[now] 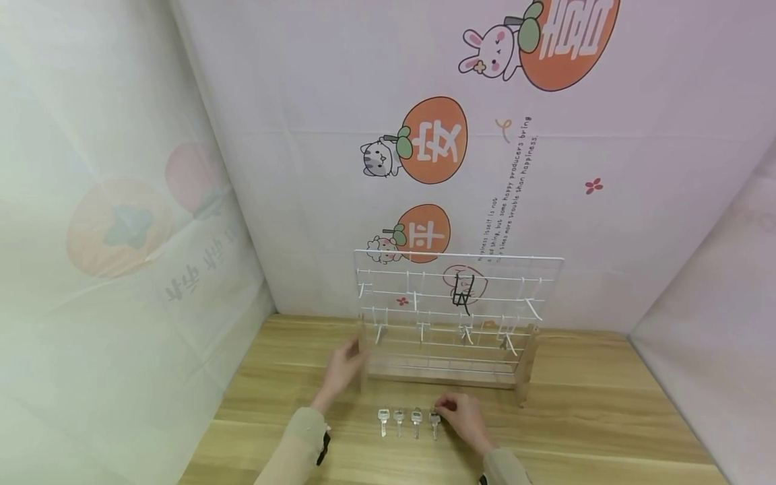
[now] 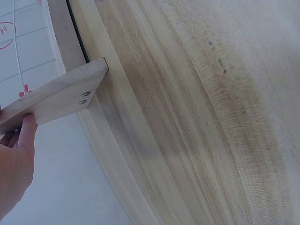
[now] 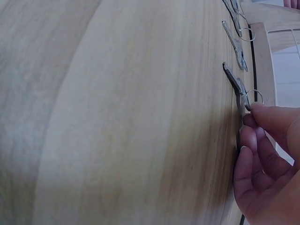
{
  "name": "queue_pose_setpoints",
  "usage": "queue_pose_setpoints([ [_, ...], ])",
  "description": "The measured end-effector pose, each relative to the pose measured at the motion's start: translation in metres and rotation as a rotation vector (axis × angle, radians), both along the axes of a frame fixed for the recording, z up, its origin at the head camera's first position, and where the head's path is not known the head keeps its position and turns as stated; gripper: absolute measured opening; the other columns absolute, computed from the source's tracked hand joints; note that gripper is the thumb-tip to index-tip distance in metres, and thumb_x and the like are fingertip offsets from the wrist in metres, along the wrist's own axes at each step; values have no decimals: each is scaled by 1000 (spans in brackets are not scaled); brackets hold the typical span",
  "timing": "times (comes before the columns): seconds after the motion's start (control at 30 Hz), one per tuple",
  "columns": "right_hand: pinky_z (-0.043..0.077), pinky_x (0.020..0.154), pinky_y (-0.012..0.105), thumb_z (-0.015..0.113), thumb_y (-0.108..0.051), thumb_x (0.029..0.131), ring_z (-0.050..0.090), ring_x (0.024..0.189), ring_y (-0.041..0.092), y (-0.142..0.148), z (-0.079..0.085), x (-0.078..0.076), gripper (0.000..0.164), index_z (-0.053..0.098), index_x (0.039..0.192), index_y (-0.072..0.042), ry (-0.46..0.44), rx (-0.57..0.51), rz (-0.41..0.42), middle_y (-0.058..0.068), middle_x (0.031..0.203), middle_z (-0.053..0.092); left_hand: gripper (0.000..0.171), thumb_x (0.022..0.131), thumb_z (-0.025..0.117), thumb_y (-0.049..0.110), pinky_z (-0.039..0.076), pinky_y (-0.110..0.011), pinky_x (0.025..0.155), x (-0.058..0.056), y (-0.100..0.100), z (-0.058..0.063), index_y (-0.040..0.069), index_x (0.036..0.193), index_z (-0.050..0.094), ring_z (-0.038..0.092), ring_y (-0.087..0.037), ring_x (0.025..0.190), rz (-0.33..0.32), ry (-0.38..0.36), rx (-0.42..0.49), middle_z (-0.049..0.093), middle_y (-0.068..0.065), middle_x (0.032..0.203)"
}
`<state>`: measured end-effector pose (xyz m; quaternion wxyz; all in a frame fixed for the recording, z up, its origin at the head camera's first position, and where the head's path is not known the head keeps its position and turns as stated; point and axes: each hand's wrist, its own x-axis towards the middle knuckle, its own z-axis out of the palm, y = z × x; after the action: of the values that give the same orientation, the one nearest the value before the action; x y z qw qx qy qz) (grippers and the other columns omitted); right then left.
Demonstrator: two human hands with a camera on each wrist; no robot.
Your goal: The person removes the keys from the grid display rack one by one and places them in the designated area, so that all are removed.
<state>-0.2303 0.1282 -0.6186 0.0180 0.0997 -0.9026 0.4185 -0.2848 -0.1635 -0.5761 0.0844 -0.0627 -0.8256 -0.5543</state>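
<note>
My left hand (image 1: 344,367) grips the upright wooden side board (image 2: 65,93) at the left end of a wire grid rack (image 1: 457,256). In the left wrist view, the fingers of this hand (image 2: 16,168) lie against the board. With thumb and forefinger, my right hand (image 1: 463,414) pinches the rightmost silver key (image 1: 434,419) at its head, by a thin ring. Seen from the right wrist, that key (image 3: 236,86) slants away from the fingertips. More silver keys, among them a key (image 1: 416,421) just left of it, lie in a row on the table.
White hooks hang on the grid, with a black hook (image 1: 463,289) near its upper middle. Small grey things by a lower hook (image 1: 506,340) are too small to tell. A wood-grain table (image 1: 582,431) lies underneath, and a printed cloth wall (image 1: 315,202) stands behind.
</note>
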Motion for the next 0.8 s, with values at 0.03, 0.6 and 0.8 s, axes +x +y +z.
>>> queue_pose_setpoints([
  [0.03, 51, 63, 14, 75, -7, 82, 62, 72, 3, 0, 0, 0, 4, 73, 84, -10, 1, 0, 0, 0, 82, 74, 52, 96, 64, 17, 52, -51, 105, 0, 0, 0, -7, 140, 48, 59, -42, 125, -1, -1, 0, 58, -29, 136],
  [0.6, 49, 62, 13, 76, -4, 79, 58, 71, 4, 3, 5, 3, 10, 72, 88, -6, -3, -19, -41, 2, 80, 71, 52, 98, 62, 14, 48, -54, 108, -1, 0, -3, -11, 140, 45, 54, -46, 129, -13, -10, 20, 53, -32, 139],
  [0.8, 53, 63, 15, 75, -5, 81, 63, 73, 10, 2, 15, 3, 10, 72, 91, -6, 5, -16, -60, 2, 82, 72, 53, 98, 62, 14, 47, -55, 109, -2, 0, -3, -11, 140, 45, 53, -47, 130, -19, -8, 33, 52, -33, 140],
])
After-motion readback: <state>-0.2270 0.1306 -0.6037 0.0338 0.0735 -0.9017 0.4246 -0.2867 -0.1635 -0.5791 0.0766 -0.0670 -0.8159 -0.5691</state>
